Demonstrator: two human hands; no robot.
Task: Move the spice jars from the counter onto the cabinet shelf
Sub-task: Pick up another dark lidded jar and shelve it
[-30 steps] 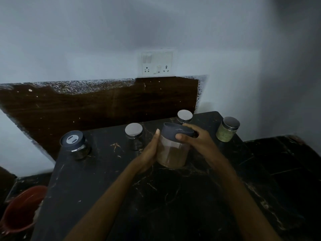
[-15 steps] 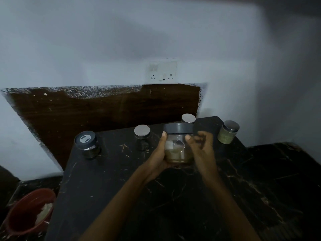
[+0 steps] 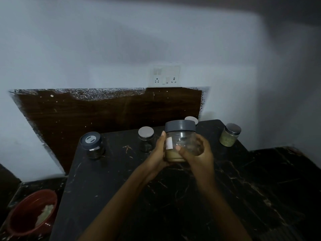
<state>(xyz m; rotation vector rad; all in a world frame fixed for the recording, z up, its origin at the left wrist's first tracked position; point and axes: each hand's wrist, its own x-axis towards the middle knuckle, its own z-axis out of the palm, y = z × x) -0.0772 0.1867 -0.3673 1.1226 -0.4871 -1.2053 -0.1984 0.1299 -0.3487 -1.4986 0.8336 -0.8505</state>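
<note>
Your left hand and right hand both clasp the grey-lidded spice jar, upright and centred between them above the counter; the cabinet shelf is out of view.

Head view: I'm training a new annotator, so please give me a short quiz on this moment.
1. True or false: the left hand and the right hand both hold the grey-lidded jar.
2. How many jars stand untouched on the counter?
3. Among those, the greenish jar stands: A leftmost, B rightmost, C in the middle.
Key: 1 true; 2 four; 3 B.
</note>
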